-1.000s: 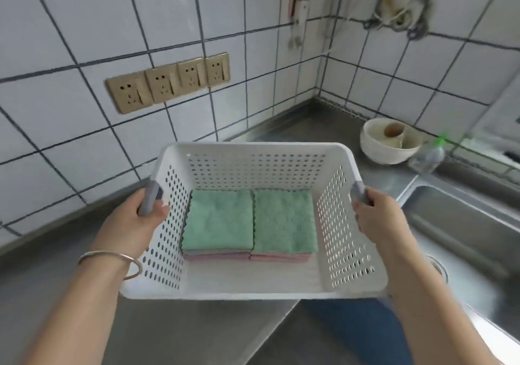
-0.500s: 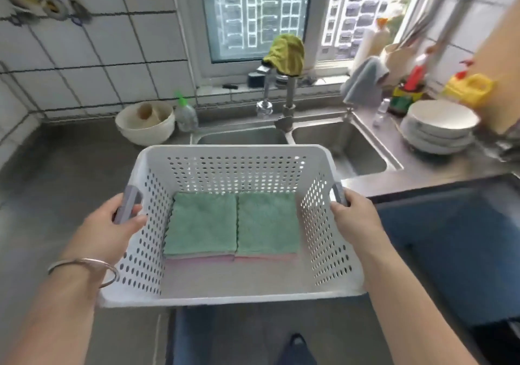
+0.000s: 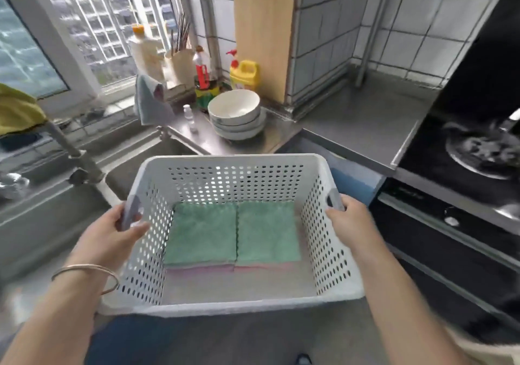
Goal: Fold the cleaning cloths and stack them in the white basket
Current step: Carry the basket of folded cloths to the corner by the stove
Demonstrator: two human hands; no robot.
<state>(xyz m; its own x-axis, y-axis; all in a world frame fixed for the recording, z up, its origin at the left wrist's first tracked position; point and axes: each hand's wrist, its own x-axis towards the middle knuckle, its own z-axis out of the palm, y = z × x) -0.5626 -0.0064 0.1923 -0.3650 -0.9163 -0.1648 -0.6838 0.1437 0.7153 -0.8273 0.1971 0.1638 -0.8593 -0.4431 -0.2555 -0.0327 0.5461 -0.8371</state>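
I hold the white perforated basket [image 3: 233,165] in the air in front of me, over the floor by the counter. My left hand [image 3: 112,235] grips its grey left handle and my right hand [image 3: 351,221] grips the right handle. Inside lie two side-by-side stacks of folded cloths: the left stack [image 3: 201,234] and the right stack [image 3: 267,231] each have a green cloth on top and pink ones showing at the front edge beneath.
Stacked white bowls [image 3: 236,114], a yellow detergent bottle [image 3: 244,76], a red bottle and a utensil holder crowd the steel counter behind. The sink and tap [image 3: 76,153] lie left. A black gas hob [image 3: 478,148] sits right, beyond bare counter [image 3: 365,117].
The view has swung to the right, from the tiled wall with sockets, past the sink, to the counter corner and hob. Both hands keep the same grip on the basket.
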